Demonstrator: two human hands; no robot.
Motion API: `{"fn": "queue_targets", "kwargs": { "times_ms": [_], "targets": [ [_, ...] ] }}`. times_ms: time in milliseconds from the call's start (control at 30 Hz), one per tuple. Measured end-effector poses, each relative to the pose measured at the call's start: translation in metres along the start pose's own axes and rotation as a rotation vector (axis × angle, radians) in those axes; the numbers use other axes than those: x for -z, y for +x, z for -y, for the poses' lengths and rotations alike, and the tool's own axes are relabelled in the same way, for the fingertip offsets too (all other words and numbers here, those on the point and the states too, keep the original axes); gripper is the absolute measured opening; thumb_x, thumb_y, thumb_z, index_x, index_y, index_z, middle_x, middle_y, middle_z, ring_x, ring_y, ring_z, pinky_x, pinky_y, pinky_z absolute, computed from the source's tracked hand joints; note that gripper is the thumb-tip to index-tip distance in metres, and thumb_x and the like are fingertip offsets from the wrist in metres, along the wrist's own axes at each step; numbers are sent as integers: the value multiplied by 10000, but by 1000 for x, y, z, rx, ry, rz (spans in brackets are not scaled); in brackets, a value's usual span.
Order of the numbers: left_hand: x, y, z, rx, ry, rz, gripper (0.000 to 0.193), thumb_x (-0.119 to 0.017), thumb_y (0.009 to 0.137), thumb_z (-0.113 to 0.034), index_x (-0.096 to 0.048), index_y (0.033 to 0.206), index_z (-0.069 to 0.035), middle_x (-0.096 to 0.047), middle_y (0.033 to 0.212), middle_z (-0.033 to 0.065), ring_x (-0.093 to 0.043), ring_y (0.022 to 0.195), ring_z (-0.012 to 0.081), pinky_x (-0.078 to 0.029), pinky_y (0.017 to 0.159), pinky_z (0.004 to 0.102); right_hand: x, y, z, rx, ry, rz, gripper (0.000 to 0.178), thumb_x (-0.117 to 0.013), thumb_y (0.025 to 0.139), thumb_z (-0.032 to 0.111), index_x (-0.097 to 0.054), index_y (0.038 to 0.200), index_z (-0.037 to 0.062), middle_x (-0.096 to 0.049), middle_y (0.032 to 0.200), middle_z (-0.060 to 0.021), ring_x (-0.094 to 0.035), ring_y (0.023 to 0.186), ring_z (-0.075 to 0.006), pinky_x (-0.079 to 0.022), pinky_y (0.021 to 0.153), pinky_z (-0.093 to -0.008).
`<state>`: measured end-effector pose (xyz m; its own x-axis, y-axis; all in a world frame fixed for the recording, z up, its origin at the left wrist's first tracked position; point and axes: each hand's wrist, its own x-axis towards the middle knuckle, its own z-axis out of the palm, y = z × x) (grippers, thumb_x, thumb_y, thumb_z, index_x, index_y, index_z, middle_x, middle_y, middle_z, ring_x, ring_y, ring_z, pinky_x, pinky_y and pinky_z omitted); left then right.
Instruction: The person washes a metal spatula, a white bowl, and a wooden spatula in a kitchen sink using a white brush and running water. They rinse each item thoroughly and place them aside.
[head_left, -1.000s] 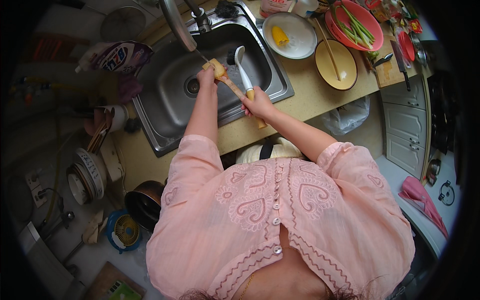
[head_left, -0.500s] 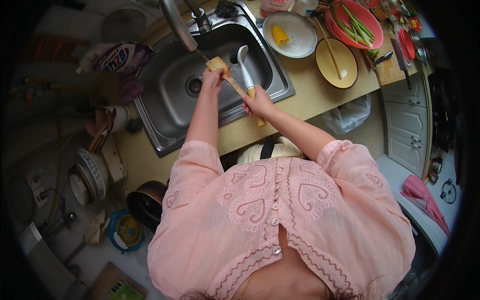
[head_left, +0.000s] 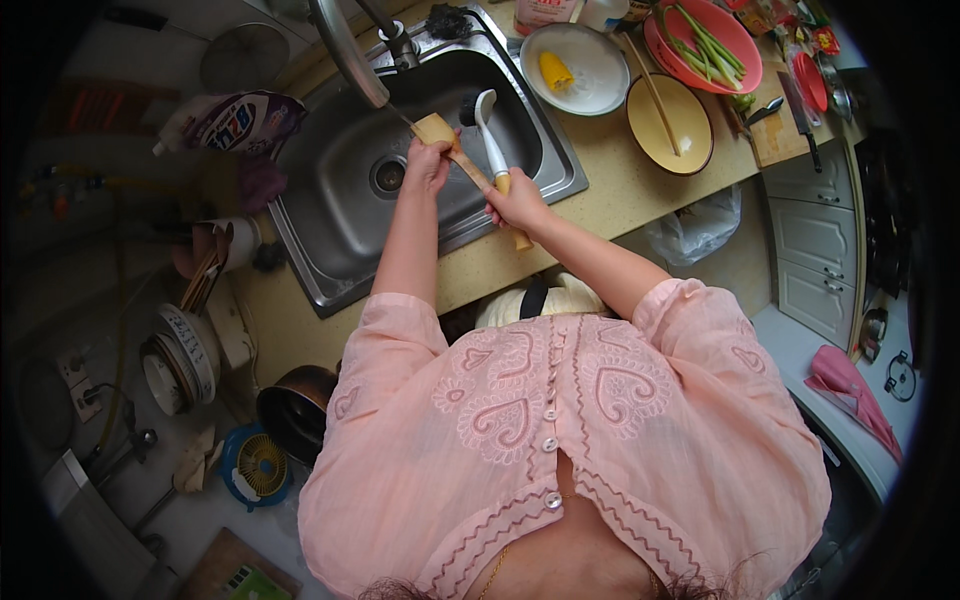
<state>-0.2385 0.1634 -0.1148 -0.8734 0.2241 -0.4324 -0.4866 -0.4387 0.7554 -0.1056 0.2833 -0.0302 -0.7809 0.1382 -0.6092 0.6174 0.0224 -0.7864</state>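
Observation:
Over the sink (head_left: 330, 240), my left hand (head_left: 428, 165) is closed round the neck of a wooden spatula (head_left: 434, 130), just below its flat head. A thin stream of water from the faucet (head_left: 350, 55) reaches that head. My right hand (head_left: 517, 203) grips the spatula's handle together with a dish brush (head_left: 494, 150). The brush has a white and yellow handle and dark bristles, and its head points away from me. Both handles slant across the sink's near right side. The fingers of my right hand partly hide where the two handles meet.
Right of the sink stand a white bowl (head_left: 600, 85) with a piece of corn, a yellow bowl (head_left: 655, 140) with chopsticks, and a pink basin (head_left: 752, 60) of green stalks. A knife (head_left: 803, 122) lies on the cutting board (head_left: 775, 150). A detergent bag (head_left: 235, 122) leans at the left.
The view has shifted slightly. Both hands keep their grips on the spatula and brush, in nearly the same place over the sink.

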Motion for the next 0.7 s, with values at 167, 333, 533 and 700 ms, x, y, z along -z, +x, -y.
{"fn": "queue_targets", "kwargs": {
  "times_ms": [167,333,533,700],
  "targets": [
    [-3,-4,-10,79,12,-13,275,-422,850,-1,-401,1115,69,-582,942,200,-616,838,312,-521,760,405,-1,-1,-5,15,-9,-7,268,-552,847,133,-339,906,-19,-565,623,-77,-539,449,-119,-439,373,-251],
    [-20,-28,-14,323,197,86,223,-418,911,-131,-406,1080,14,-588,944,190,-618,839,298,-528,725,424,-2,10,4,44,-33,-28,287,-549,849,133,-339,950,-34,-572,635,-86,-557,464,-125,-461,378,-265],
    [15,-12,-6,336,295,-191,182,-411,927,-189,-451,993,-25,-561,790,113,-500,560,165,-450,503,323,17,5,13,195,-487,10,465,-554,825,220,-382,1123,-93,-590,762,-269,-583,709,-416,-472,651,-448],
    [18,-17,-20,356,680,-132,244,-382,924,-214,-527,874,-24,-585,663,107,-422,433,121,-361,393,269,11,2,-8,355,-790,91,566,-492,848,191,-266,1296,-70,-585,785,-269,-573,738,-419,-463,659,-462]
  ]
}}
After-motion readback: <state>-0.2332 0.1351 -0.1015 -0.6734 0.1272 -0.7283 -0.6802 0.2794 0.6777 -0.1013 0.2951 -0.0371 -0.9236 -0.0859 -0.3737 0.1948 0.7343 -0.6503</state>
